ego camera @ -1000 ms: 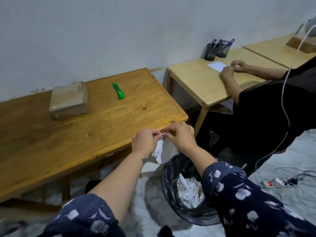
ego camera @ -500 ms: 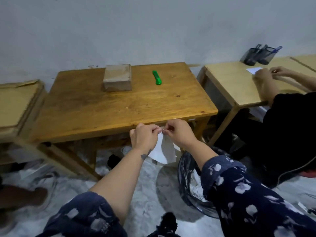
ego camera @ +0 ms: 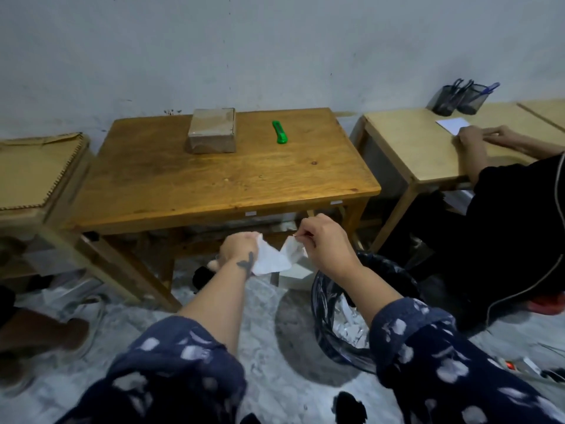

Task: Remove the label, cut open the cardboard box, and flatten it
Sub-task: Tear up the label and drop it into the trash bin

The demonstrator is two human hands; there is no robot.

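At the far left we see one low side table (ego camera: 27, 169) topped with a sheet of corrugated cardboard (ego camera: 36, 166) with a zigzag edge. Next to it stands one darker wooden table (ego camera: 214, 179), and on its far half, near the wall, sits one taped cardboard box (ego camera: 212, 130), closed and upright. To the right of the box, apart from it, lies one green utility knife (ego camera: 280, 132).

In front of that table, below its near edge, we hold our two hands out over the floor. Our left hand (ego camera: 240, 249) has its fingers curled around one piece of white torn label paper (ego camera: 270, 258). Our right hand (ego camera: 324, 243) pinches a second, smaller piece (ego camera: 294, 248) between thumb and fingertips. The two pieces almost meet between the hands; we cannot tell whether they are still joined. Both sleeves are dark blue with pale blotches.

Below the right forearm stands one waste bin (ego camera: 333, 301) lined with a black plastic bag, with white paper scraps inside.

Further right is one lighter wooden table (ego camera: 406, 142), and behind it the edge of another. On it we count two mesh pen cups (ego camera: 458, 97) holding pens, and one white sheet (ego camera: 452, 124). A second person in black (ego camera: 504, 228) sits there, both their hands resting on the tabletop by the sheet.

The floor is pale mottled stone, and the wall is plain grey-white, scuffed.
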